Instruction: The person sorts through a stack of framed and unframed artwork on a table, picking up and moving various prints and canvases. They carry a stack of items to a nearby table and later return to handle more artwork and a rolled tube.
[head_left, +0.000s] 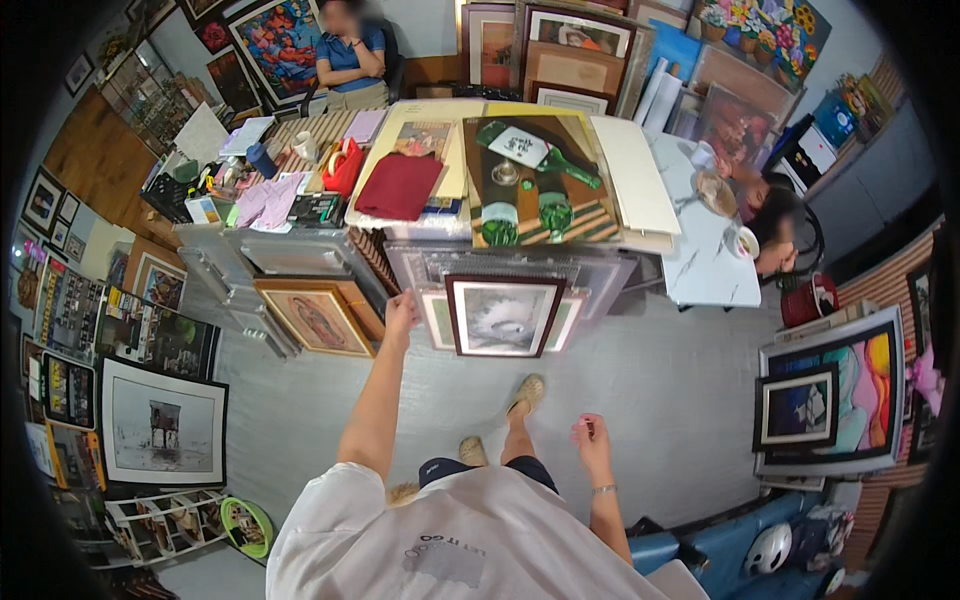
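Observation:
My left hand (402, 313) is stretched forward, its fingers curled in, with nothing visible in them. It is nearest to a dark-framed picture (505, 316) and a gold-framed religious picture (316, 316), both leaning at the table's base. Low on my right side, above the grey floor, hangs my right hand (591, 432). Its fingers are closed, and a small dark spot shows between them; I cannot make out whether it is a thing or a shadow. On the table ahead lie a painting of green bottles (535, 178) and a dark red cloth (399, 186).
A marble-topped table (708, 265) stands at the right, where a person leans near a bowl (744, 242). Another person sits behind the table. Framed pictures (165, 424) line the left, and more (797, 408) lean at the right. A blue couch (735, 545) with a white helmet is behind right.

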